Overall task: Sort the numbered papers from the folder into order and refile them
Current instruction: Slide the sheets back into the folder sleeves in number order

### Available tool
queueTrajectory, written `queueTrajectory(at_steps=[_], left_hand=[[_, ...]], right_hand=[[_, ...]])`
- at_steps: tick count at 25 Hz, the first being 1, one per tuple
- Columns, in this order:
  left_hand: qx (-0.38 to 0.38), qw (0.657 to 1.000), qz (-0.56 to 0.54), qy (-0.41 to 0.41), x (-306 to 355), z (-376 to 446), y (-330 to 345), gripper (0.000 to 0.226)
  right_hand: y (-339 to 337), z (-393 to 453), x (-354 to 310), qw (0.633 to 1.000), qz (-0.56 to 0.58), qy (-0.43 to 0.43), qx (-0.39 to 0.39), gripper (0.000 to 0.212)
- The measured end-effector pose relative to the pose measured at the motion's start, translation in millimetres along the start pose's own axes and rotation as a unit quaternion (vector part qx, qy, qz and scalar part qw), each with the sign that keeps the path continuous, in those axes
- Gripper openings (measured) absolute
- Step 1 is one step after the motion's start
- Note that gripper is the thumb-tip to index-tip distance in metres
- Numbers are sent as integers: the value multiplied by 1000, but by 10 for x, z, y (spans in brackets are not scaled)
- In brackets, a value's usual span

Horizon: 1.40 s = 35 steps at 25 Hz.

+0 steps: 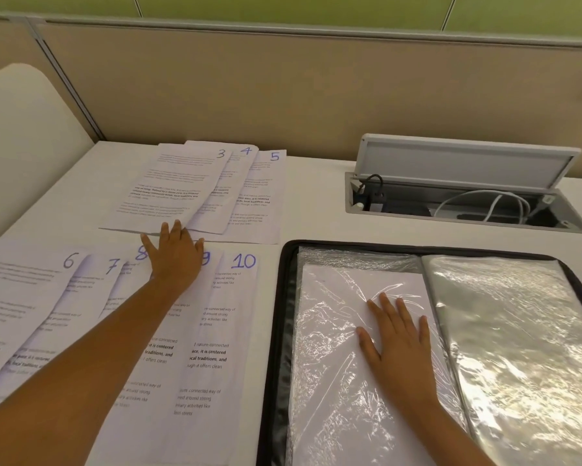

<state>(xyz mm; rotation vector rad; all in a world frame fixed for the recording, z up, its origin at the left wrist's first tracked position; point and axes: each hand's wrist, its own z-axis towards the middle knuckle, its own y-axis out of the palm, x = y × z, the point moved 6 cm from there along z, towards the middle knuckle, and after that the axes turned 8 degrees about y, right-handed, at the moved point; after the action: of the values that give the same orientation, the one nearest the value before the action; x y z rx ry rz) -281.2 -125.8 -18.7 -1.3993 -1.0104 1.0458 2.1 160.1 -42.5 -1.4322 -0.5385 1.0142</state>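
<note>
Head view shows a white desk (pixel 316 203) with numbered papers spread at its left and an open folder (pixel 282 331) at 4 o'clock. The left hand (pixel 175 257) reaches out toward 11 o'clock, fingers straight and spread, fingertips touching the near edge of the sheet marked 3 (pixel 168 190); whether they lift that edge cannot be told. Just beside it, toward 1 o'clock, lie overlapped sheets marked 4 (pixel 239 163) and 5 (pixel 262 196). Under the left forearm runs a nearer row, handwritten in blue: 6 (pixel 20 290), 7 (pixel 91 284), a partly covered 8 (pixel 140 253), a partly covered 9 (pixel 206 258) and 10 (pixel 229 331). The right hand (pixel 400 344) rests flat, fingers straight, on a white sheet inside the folder's left plastic sleeve (pixel 333 331). Printed fragments read "it is centered" and "traditions, and". At 2 o'clock an open cable hatch (pixel 468 196) holds white cords.
</note>
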Motion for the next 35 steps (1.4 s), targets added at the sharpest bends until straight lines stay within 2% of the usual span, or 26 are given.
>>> queueTrajectory(at_steps=[2, 4, 7, 10, 13, 15, 17, 21, 23, 25, 28, 29, 30, 33, 34, 35], left_hand=[[27, 999, -22, 2, 8, 1, -71, 54], [85, 994, -59, 24, 61, -23, -184, 52], [174, 972, -142, 70, 186, -122, -431, 48], [207, 954, -193, 98, 325, -251, -696, 49], [237, 933, -226, 145, 552, -465, -942, 49], [248, 918, -245, 187, 778, -662, -1094, 49], [250, 903, -263, 229, 1058, -925, -1223, 52], [205, 872, -312, 318, 1697, -1616, -1201, 60], [151, 862, -295, 384, 2031, -1983, -994, 65], [98, 860, -268, 423, 2278, -2292, -703, 70], [86, 860, -238, 443, 2478, -2651, -378, 62], [65, 855, -232, 460, 2531, -2751, -281, 58], [34, 842, -227, 488, 2576, -2839, -187, 53], [20, 786, -141, 602, 2624, -3092, 66, 41], [1, 787, -101, 609, 2627, -3122, 146, 40], [12, 799, -83, 595, 2598, -3099, 202, 39]], right_hand=[[-7, 4, 4, 1000, 0, 1, 2, 61], [0, 7, 7, 1000, 0, 3, -4, 63], [-6, 9, -12, 1000, 11, 1, -19, 75], [-31, 50, 23, 996, 76, 6, -53, 86], [-144, 84, 49, 972, 207, 43, -101, 68], [-297, 63, 69, 916, 364, 122, -118, 51], [-453, -13, 92, 855, 476, 175, -110, 42], [-514, -155, 122, 813, 540, 182, -121, 34], [-464, -167, 181, 784, 573, 196, -134, 36], [-443, -143, 260, 734, 627, 225, -133, 40], [-466, -189, 349, 632, 715, 266, -136, 52], [-450, -238, 406, 621, 722, 272, -140, 51], [-419, -290, 473, 631, 714, 265, -148, 49], [-370, -384, 724, 733, 619, 241, -143, 32], [-357, -371, 801, 747, 603, 244, -138, 26], [-332, -349, 834, 743, 602, 253, -143, 24]])
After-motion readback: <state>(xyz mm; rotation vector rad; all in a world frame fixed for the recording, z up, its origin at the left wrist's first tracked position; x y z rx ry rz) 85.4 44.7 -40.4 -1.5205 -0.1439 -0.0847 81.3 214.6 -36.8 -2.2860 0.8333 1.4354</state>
